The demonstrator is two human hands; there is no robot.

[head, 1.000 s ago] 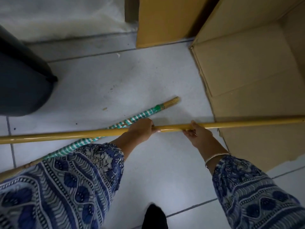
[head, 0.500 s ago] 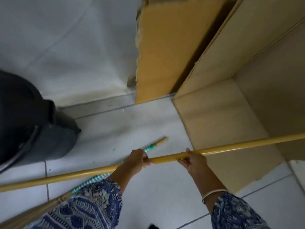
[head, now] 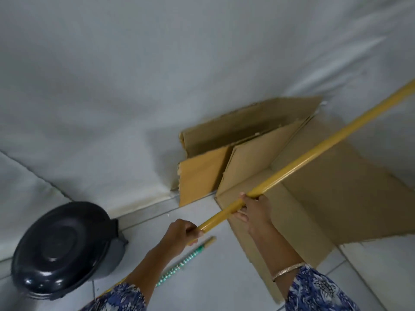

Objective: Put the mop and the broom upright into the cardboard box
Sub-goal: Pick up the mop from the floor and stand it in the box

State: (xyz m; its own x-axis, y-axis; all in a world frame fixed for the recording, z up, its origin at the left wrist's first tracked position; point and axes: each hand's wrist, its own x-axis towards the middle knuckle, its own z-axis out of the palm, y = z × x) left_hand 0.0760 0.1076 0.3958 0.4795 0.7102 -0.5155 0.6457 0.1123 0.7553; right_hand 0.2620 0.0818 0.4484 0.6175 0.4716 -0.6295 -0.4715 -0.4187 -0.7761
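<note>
A long yellow pole [head: 314, 151], the mop's handle, slants from lower left up to the right edge, crossing above the open cardboard box [head: 332, 205]. My left hand [head: 182, 232] grips its lower part; my right hand [head: 253, 209] grips it a little higher, beside the box's near corner. The mop's head is out of view. The broom [head: 186, 261], with a green-and-white wrapped handle, lies flat on the tiled floor under my left hand.
A black lidded bin [head: 60, 248] stands on the floor at the left. A white wall [head: 157, 75] rises behind the box. The box's flaps [head: 202, 176] stick out toward the wall and floor.
The pole has tilted from nearly level to steeply raised at its right end, and both hands have risen with it. The view has swung upward toward the wall.
</note>
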